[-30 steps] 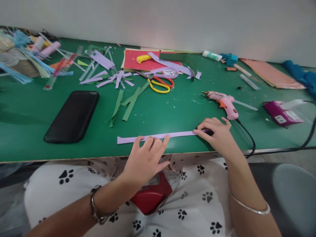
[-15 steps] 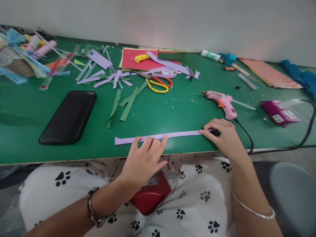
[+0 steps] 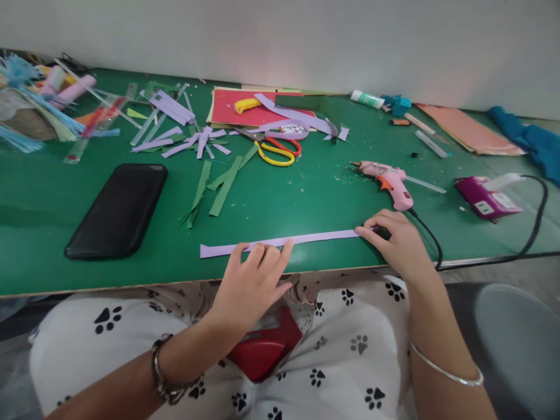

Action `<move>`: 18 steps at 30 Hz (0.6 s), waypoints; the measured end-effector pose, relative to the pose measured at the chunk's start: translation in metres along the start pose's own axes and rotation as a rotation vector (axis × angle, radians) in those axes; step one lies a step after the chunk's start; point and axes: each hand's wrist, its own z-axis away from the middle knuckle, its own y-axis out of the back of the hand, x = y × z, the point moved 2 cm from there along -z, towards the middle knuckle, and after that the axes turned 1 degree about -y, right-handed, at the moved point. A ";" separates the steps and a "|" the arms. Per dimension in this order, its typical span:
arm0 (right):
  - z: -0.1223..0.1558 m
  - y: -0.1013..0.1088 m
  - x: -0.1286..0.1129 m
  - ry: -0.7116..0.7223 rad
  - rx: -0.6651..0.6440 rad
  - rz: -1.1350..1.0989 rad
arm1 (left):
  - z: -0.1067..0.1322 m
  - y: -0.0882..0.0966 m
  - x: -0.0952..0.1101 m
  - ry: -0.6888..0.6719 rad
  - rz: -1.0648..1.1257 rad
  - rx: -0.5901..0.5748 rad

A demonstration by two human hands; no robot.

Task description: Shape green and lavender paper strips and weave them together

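Observation:
A long, narrow purple paper strip [image 3: 321, 237] lies along the front of the green table. My left hand [image 3: 251, 280] rests over its left part, fingertips on the paper and thumb spread away. At the right end, my right hand [image 3: 391, 236] pinches the strip between thumb and fingers; a small dark thing shows under the palm, too hidden to name. The pink glue gun [image 3: 389, 179] lies just beyond my right hand, a clear glue stick in its back. Green paper strips [image 3: 227, 186] lie beyond my left hand.
A black phone [image 3: 118, 210] lies at the left. Scissors [image 3: 277, 153], purple strips [image 3: 175, 106] and red paper [image 3: 223, 105] are farther back. A purple power socket box [image 3: 487, 197] with a plugged cord stands right. A red tape dispenser [image 3: 265, 350] sits on my lap.
The whole view has shifted slightly, so things appear a little farther left. Both hands keep their places on the purple paper strip.

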 end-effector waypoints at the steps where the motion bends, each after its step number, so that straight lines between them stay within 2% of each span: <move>1: 0.000 0.000 0.000 -0.007 -0.005 0.000 | 0.000 0.000 0.000 -0.002 -0.001 0.005; 8: -0.001 0.000 -0.003 -0.006 0.004 0.023 | -0.003 -0.004 0.008 -0.065 0.009 0.121; 10: -0.001 0.001 -0.004 -0.001 0.013 0.020 | -0.008 -0.004 0.013 -0.084 0.013 0.109; 14: 0.001 0.001 -0.004 -0.003 0.032 0.011 | -0.016 -0.001 0.019 -0.025 0.035 0.024; 18: 0.005 0.002 0.000 -0.021 0.076 0.000 | -0.017 0.002 0.020 -0.009 0.034 0.008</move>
